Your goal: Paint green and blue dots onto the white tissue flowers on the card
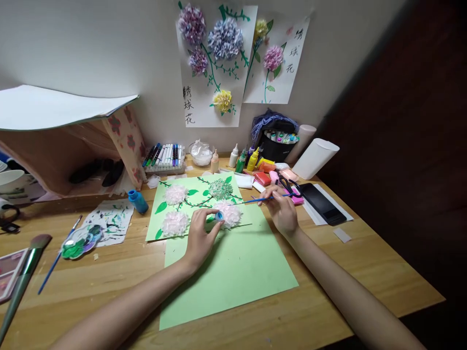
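Observation:
Between the thumb and fingers of my left hand (203,233) is a small blue cap (219,216), held over the green sheet. My right hand (280,211) grips a thin blue paintbrush (263,199), its tip pointing left above a white-pink paper flower (230,214). More pale flowers (175,223) and a green-speckled one (220,189) stand on the upper light-green sheet (153,228), among painted leaves and stems. A second green sheet (229,287) lies nearer to me. An open blue paint bottle (138,201) stands left of the sheets.
At the left are a palette (78,242), a stained tissue (113,221), another brush (54,270) and a box (124,141). Paint bottles (241,161), markers (164,156) and a bowl (201,153) line the back. A black phone (323,204) and scissors (286,184) lie right.

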Motion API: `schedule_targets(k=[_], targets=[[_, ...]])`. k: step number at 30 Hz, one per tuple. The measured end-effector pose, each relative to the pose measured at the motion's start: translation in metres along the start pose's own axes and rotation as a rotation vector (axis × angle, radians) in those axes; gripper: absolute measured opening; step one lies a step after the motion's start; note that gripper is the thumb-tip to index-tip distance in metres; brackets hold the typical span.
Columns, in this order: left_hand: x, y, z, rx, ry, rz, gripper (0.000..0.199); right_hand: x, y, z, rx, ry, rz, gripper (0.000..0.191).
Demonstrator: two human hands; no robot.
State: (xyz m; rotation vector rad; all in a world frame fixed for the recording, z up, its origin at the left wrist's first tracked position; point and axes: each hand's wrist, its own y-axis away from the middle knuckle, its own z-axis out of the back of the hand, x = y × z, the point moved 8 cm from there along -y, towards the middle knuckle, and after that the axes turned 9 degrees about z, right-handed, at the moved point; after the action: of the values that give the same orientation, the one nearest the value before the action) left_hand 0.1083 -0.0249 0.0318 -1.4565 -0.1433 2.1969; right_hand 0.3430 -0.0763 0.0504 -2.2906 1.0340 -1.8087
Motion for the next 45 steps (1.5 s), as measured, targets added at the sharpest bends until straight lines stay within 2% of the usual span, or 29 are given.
schedule_targets(k=[4, 12, 16, 21, 35, 37, 40, 42, 43, 45], targets=[[0.000, -0.005, -0.002, 0.017, 0.021, 0.021, 0.017, 0.029, 0.013, -0.014, 0.150, 0.176, 0.155, 0.023], [-0.007, -0.003, -0.005, 0.071, 0.025, -0.013, 0.022, 0.040, 0.040, -0.049, 0.510, 0.523, 0.337, 0.022], [-0.010, -0.002, -0.005, 0.068, 0.024, -0.036, 0.026, 0.051, 0.044, -0.059, 0.579, 0.595, 0.439, 0.018], [-0.015, -0.002, -0.004, 0.060, 0.014, -0.081, 0.029, 0.049, 0.044, -0.060, 0.608, 0.619, 0.384, 0.018], [-0.016, -0.001, -0.004, 0.065, -0.001, -0.097, 0.027, 0.042, 0.039, -0.049, 0.527, 0.542, 0.266, 0.022], [-0.012, -0.003, -0.004, 0.072, 0.004, -0.055, 0.024, 0.046, 0.035, -0.042, 0.418, 0.454, 0.266, 0.024], [-0.004, -0.005, -0.003, 0.080, 0.018, 0.049, 0.019, 0.046, 0.022, -0.013, 0.099, 0.299, 0.242, 0.028], [0.001, -0.005, -0.003, 0.082, 0.033, 0.103, 0.016, 0.034, 0.015, 0.009, -0.078, 0.263, 0.169, 0.030], [0.001, -0.004, -0.003, 0.082, 0.039, 0.114, 0.015, 0.024, 0.012, 0.016, -0.125, 0.269, 0.119, 0.031], [0.000, -0.003, -0.002, 0.082, 0.045, 0.101, 0.015, 0.002, 0.008, 0.024, -0.134, 0.282, 0.022, 0.032]])
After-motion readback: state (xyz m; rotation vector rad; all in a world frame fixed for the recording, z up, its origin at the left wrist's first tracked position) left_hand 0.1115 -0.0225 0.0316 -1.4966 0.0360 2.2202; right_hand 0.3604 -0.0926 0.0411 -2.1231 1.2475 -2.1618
